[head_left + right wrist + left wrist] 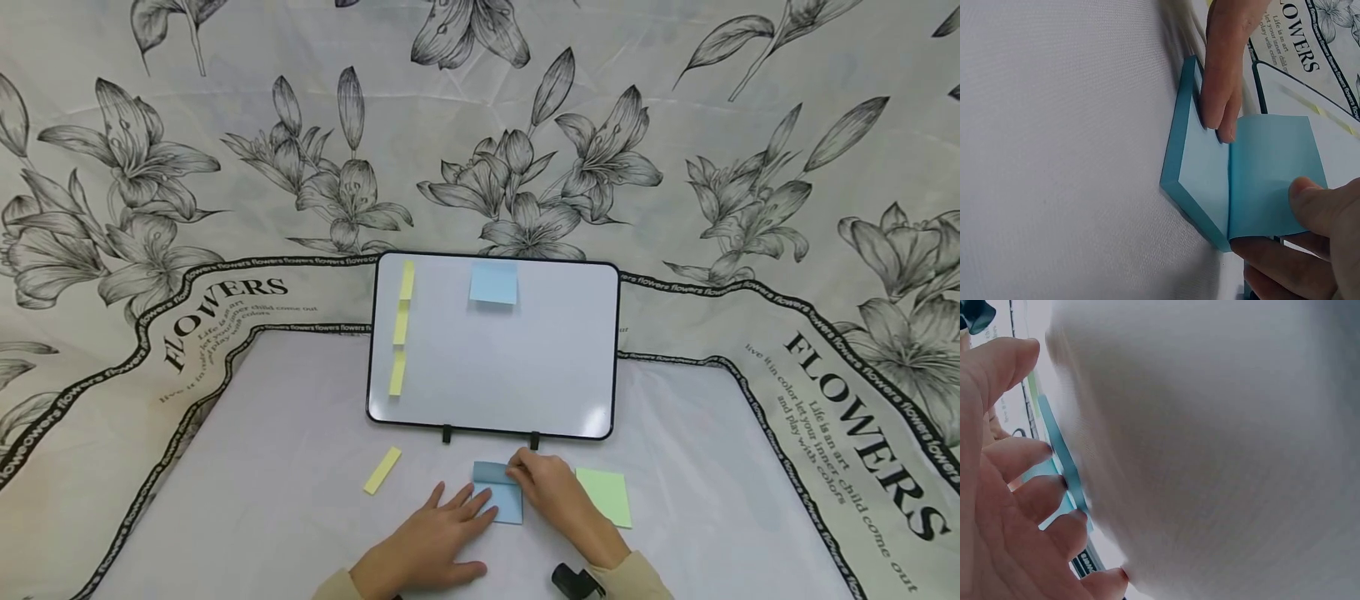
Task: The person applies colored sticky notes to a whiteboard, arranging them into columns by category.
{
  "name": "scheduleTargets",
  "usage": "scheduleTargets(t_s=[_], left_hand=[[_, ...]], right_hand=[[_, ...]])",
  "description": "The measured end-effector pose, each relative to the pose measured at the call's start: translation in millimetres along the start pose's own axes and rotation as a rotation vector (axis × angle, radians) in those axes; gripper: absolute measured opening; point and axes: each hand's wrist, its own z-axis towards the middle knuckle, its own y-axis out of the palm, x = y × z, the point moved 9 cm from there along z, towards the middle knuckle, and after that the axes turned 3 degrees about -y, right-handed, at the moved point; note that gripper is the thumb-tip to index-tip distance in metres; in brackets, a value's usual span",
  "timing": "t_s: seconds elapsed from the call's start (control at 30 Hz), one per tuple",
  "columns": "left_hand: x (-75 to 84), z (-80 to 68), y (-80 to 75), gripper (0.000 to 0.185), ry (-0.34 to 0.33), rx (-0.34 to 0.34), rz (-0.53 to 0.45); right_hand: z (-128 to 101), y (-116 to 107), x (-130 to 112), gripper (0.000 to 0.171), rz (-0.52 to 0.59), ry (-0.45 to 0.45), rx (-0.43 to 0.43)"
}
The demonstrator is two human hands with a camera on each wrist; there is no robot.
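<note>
A blue sticky note pad [506, 504] lies on the white tabletop in front of the whiteboard. My left hand [438, 537] rests with spread fingers on the pad's left side, pressing it. Between thumb and fingers, my right hand [551, 492] pinches the top sheet [1272, 175] by its edge at the upper right. That sheet is lifted and bent back, still joined to the pad along a line in the right wrist view. Fingertips of the left hand touch the pad's edge [1063, 453] in the left wrist view.
The whiteboard [495, 358] stands upright on small black feet, bearing one blue note [493, 283] and a column of yellow strips [401, 325]. A loose yellow strip pad [382, 471] lies left of the hands. A green note pad [611, 496] is right, partly behind the right hand.
</note>
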Motion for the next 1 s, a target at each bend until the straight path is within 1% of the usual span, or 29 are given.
scheduleTargets(t_s=[0.1,0.2,0.33,0.4,0.53,0.73,0.9,1.0], left_hand=[[0.5,1.2,1.2,0.071,-0.007,-0.026,-0.001],[0.7,1.6,1.7,0.071,-0.014,-0.043,0.011],[2.4,2.4,-0.6,0.072,-0.011,-0.044,0.041],[4.2,2.9,-2.6,0.072,-0.006,-0.040,0.059],[6.6,2.5,-4.3,0.071,0.000,-0.048,0.081],[4.1,1.6,0.0,0.073,0.005,-0.058,0.041],[0.7,3.0,3.8,0.075,0.007,-0.070,-0.023],[0.8,3.2,3.8,0.077,0.014,-0.082,-0.039]], right_hand=[[2,1,2,0.008,0.017,0.007,-0.005],[3,0,5,0.005,0.029,0.034,-0.012],[5,0,9,0.005,0.042,0.071,-0.014],[6,0,10,0.006,0.046,0.075,-0.012],[7,0,8,0.008,0.053,0.054,-0.013],[10,1,10,0.008,0.050,0.040,-0.041],[16,-3,15,0.006,0.031,0.032,-0.060],[20,-7,16,0.006,0.021,0.023,-0.057]])
